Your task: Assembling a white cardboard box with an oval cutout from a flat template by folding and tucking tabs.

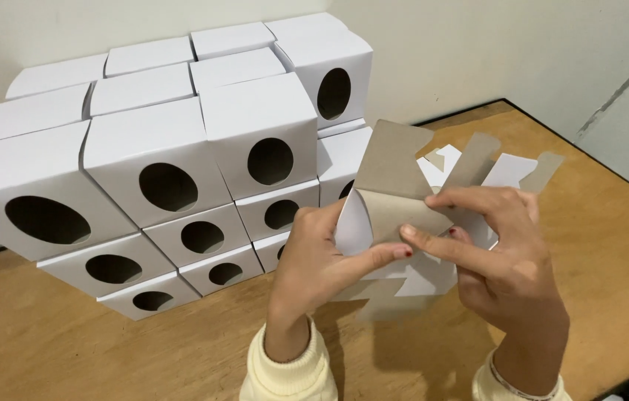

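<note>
Both hands hold one partly folded cardboard box blank [392, 186], white outside and grey-brown inside, above the wooden table [611, 245]. My left hand [322, 260] grips its left side, thumb stretched across the lower edge. My right hand [500, 252] pinches the right side, fingers pressing a grey flap. Several loose flaps [511, 169] stick out behind to the right.
A stacked wall of finished white boxes [158, 163] with oval holes in their fronts fills the left and back, against a pale wall [477, 52]. Bare wood lies in front and to the right, with the table's edge at far right.
</note>
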